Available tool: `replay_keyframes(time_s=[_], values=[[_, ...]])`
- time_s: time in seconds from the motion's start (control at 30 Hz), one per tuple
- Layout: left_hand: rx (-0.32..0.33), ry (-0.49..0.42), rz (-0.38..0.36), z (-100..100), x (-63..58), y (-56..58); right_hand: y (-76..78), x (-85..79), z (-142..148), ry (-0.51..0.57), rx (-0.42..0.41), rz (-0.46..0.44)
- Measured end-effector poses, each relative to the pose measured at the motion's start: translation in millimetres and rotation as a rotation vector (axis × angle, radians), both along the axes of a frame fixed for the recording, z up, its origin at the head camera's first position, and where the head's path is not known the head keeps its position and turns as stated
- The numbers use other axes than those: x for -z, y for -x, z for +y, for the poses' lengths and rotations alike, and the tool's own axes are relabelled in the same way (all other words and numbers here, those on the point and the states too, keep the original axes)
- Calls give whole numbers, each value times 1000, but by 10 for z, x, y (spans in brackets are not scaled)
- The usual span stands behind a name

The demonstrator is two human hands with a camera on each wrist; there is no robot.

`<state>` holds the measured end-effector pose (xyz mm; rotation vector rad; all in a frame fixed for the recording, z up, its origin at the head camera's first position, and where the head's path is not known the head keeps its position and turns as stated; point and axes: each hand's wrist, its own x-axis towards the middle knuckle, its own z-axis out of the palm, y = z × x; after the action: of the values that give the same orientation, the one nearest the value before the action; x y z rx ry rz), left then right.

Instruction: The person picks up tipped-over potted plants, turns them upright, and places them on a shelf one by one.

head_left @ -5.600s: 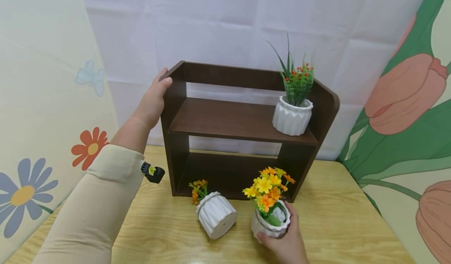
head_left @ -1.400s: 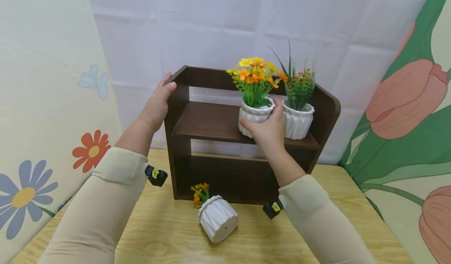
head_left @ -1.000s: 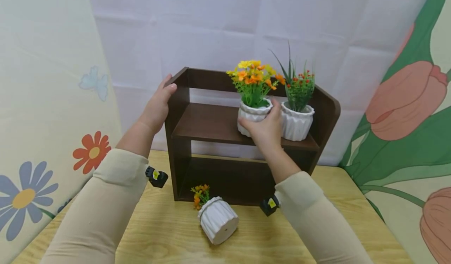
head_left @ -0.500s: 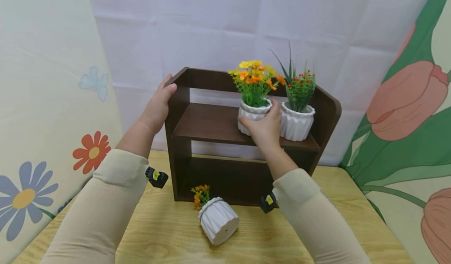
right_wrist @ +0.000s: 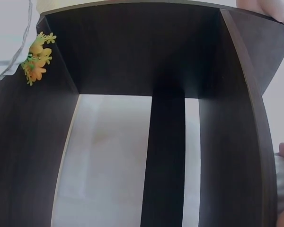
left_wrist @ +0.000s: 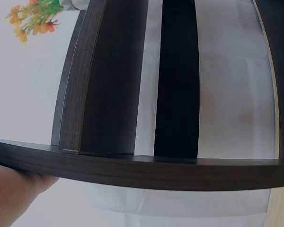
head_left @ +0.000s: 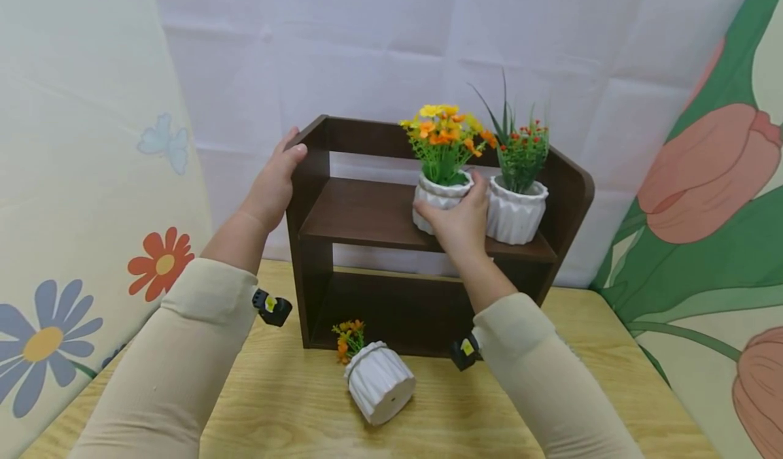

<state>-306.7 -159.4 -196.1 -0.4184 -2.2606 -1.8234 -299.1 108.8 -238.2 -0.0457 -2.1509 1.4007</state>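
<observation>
In the head view my right hand [head_left: 460, 226] grips a white fluted flowerpot with yellow and orange artificial flowers [head_left: 442, 136], thumb in front and fingers round its right side. That pot stands upright on the upper board of a dark brown two-tier shelf [head_left: 367, 209]. My left hand [head_left: 272, 185] grips the upper left side panel of the shelf, thumb over its edge. Close to the right of the held pot stands another white flowerpot [head_left: 516, 215], with grass and small red flowers. In the left wrist view, part of the left hand [left_wrist: 14, 194] shows beneath the panel.
A third white flowerpot [head_left: 380, 384] with orange flowers lies on its side on the wooden table [head_left: 275, 404], in front of the shelf's lower board [head_left: 391, 309]. A white cloth [head_left: 367, 37] hangs behind, and flower-printed panels [head_left: 73, 194] stand at both sides.
Since the oldest frame, the right hand has brought the yellow-flowered pot from in front of the shelf up onto the upper board. Over the last second it has barely moved; the left hand stays put.
</observation>
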Motion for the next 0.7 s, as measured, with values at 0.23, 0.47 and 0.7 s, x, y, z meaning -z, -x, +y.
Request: replay_keyframes(time_s=[0.23,0.47,0.7], values=[[12,-12,2,-19,17,9,-18,-4,-14,-12,1,-2],[14,-16,-5,-23,24,2,-45,-4,-16,-24,-5,-4],[5,-6,1,-23,14,-8,-62,-4,0,-40,-10,2]])
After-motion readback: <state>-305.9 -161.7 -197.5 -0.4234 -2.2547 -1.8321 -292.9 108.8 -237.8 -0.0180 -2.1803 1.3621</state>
